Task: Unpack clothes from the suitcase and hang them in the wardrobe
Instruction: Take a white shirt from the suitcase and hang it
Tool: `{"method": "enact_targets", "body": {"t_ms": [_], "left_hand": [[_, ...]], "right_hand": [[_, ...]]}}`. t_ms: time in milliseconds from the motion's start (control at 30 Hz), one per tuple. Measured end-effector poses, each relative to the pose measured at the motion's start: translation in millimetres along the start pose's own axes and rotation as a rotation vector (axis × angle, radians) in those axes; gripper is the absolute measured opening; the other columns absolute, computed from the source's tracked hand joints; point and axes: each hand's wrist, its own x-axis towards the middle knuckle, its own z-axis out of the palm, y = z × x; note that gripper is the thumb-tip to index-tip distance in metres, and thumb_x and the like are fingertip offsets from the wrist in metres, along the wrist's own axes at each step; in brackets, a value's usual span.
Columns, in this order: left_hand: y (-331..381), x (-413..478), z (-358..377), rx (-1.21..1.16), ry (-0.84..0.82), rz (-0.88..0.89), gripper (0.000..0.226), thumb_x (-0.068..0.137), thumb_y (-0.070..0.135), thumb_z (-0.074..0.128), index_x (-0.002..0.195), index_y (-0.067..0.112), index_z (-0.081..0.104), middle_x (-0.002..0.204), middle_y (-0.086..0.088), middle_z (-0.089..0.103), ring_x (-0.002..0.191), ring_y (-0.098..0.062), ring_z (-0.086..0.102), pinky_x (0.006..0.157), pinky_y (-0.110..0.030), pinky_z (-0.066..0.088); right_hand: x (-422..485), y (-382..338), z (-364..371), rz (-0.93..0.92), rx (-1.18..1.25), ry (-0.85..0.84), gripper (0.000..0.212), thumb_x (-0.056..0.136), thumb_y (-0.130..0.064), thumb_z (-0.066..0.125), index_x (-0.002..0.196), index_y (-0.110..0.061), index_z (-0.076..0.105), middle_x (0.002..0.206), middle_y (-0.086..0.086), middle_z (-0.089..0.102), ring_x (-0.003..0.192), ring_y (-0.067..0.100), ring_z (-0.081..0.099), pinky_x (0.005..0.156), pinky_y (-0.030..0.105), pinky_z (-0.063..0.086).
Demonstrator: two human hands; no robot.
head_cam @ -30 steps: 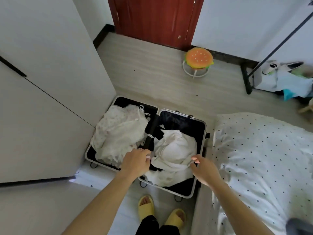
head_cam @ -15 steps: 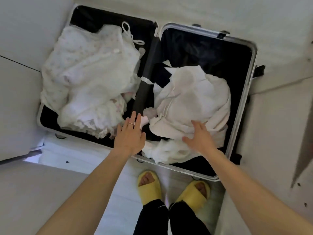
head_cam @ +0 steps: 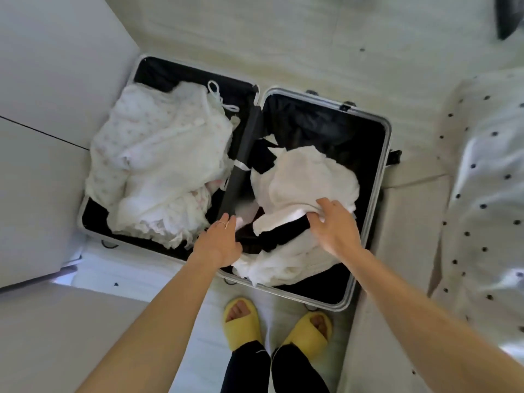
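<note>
Right hand [head_cam: 334, 226] grips the white garment [head_cam: 306, 177] in the suitcase's [head_cam: 386, 131] three-o'clock half; left hand [head_cam: 219, 242] hovers flat, empty, near six o'clock. One-handed lifting may drag the tangled clothes [head_cam: 283, 265] beneath out too.

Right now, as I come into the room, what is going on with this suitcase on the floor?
A person in yellow slippers stands over an open suitcase on the floor, beside a bed. The right hand grips a white garment in the right half of the case. The left hand reaches with straight fingers toward the middle hinge and holds nothing. The pile of clothes in the left half lies untouched.
</note>
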Motion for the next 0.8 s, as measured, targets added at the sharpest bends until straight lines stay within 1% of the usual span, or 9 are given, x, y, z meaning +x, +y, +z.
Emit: {"method": "enact_targets", "body": {"t_ms": [133,300,367,433,500,567,600,700,800], "left_hand": [[33,-66,-66,-0.053,0.053,0.056,0.077,0.1,0.036,0.048,0.16,0.022,0.0,0.167,-0.001,-0.002,0.152,-0.024,0.011,0.119,-0.043,0.026],[59,-171,-170,-0.248,0.193,0.16,0.094,0.084,0.044,0.066,0.158,0.029,0.009,0.164,0.0,0.013,0.149,-0.024,0.019,0.115,-0.044,0.032],[71,-227,-215,-0.37,0.247,0.22,0.09,0.08,0.046,0.069,0.152,0.049,0.015,0.163,0.008,0.015,0.149,-0.016,0.018,0.114,-0.041,0.033],[80,-287,-258,-0.547,0.324,0.227,0.079,0.076,0.053,0.073,0.142,0.057,0.031,0.154,0.015,0.033,0.14,-0.011,0.037,0.106,-0.036,0.042],[85,-339,-289,-0.756,0.389,0.195,0.055,0.081,0.057,0.069,0.13,0.038,0.053,0.121,0.015,0.06,0.103,-0.005,0.061,0.081,-0.027,0.052],[87,-398,-316,-0.837,0.48,0.207,0.034,0.094,0.052,0.056,0.113,0.024,0.063,0.081,0.012,0.061,0.069,-0.002,0.055,0.057,-0.021,0.042],[87,-414,-324,-0.862,0.527,0.236,0.029,0.098,0.048,0.052,0.108,0.022,0.063,0.076,0.011,0.059,0.066,-0.002,0.052,0.055,-0.019,0.037],[83,-482,-349,-0.974,0.639,0.265,0.021,0.101,0.041,0.05,0.108,0.025,0.061,0.089,0.003,0.06,0.071,-0.008,0.053,0.06,-0.017,0.038],[83,-537,-364,-1.028,0.701,0.268,0.027,0.099,0.049,0.051,0.099,0.025,0.063,0.092,-0.006,0.062,0.078,-0.018,0.054,0.069,-0.031,0.044]], "right_hand": [[-31,-58,-89,-0.03,0.079,0.082,0.021,0.092,-0.034,0.051,0.08,-0.017,0.056,0.081,-0.001,0.058,0.078,0.023,0.057,0.068,0.039,0.045],[-104,-150,-214,-0.136,0.204,0.142,0.029,0.089,-0.031,0.058,0.063,-0.024,0.049,0.059,-0.006,0.055,0.061,0.014,0.054,0.054,0.029,0.034],[-139,-187,-265,-0.16,0.294,0.15,0.034,0.082,-0.036,0.06,0.054,-0.023,0.046,0.047,-0.009,0.048,0.051,0.008,0.045,0.05,0.026,0.03],[-176,-223,-316,-0.206,0.372,0.143,0.034,0.07,-0.041,0.055,0.055,-0.012,0.046,0.044,-0.009,0.039,0.046,0.01,0.035,0.048,0.028,0.027],[-209,-251,-356,-0.271,0.403,0.116,0.039,0.067,-0.041,0.053,0.061,-0.003,0.048,0.05,-0.006,0.037,0.049,0.012,0.032,0.048,0.029,0.025],[-246,-271,-393,-0.327,0.381,0.103,0.047,0.067,-0.045,0.053,0.066,0.001,0.05,0.055,0.001,0.04,0.052,0.014,0.035,0.05,0.03,0.028],[-253,-273,-402,-0.341,0.383,0.089,0.051,0.067,-0.049,0.054,0.068,0.002,0.051,0.056,0.002,0.041,0.054,0.016,0.039,0.052,0.03,0.03],[-293,-290,-440,-0.385,0.349,0.036,0.062,0.063,-0.06,0.054,0.075,0.001,0.057,0.058,0.002,0.048,0.057,0.019,0.048,0.057,0.034,0.037],[-323,-303,-467,-0.468,0.286,0.06,0.053,0.074,-0.062,0.057,0.07,-0.009,0.059,0.057,-0.004,0.049,0.058,0.017,0.05,0.059,0.034,0.037]]}}
